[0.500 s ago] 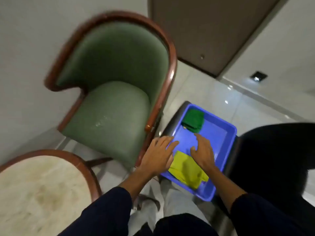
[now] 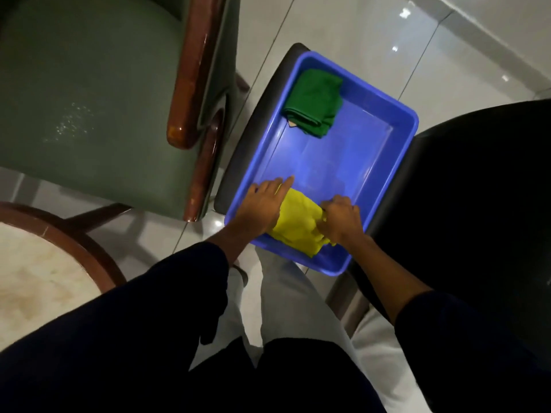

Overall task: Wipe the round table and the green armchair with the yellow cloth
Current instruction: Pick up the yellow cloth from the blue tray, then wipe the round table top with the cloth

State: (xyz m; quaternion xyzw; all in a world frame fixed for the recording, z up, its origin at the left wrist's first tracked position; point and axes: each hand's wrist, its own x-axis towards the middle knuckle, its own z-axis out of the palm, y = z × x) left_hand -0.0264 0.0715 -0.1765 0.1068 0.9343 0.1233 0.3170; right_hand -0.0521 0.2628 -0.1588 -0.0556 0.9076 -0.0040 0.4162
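Head view, item by item.
- Yellow cloth [image 2: 298,226]: folded, lying at near end of blue plastic tray [image 2: 399,135]; not yet lifted.
- Right hand [image 2: 340,217]: grip closed, cloth's right edge bunched in fingers.
- Left hand [image 2: 264,204]: laid flat on cloth's left edge, fingers extended, nothing pinched.
- Green cloth [image 2: 314,102]: folded at tray's far end, well apart from yellow one.
- Green armchair [image 2: 89,99]: left of tray, pale specks seen on seat.
- Round table [image 2: 44,278]: lower left, marble top w/ wood rim, unwiped.
- Risk (judged): tray is perched on a dark seat edge; if cloth is yanked w/ one hand only, tray could be tipped off.
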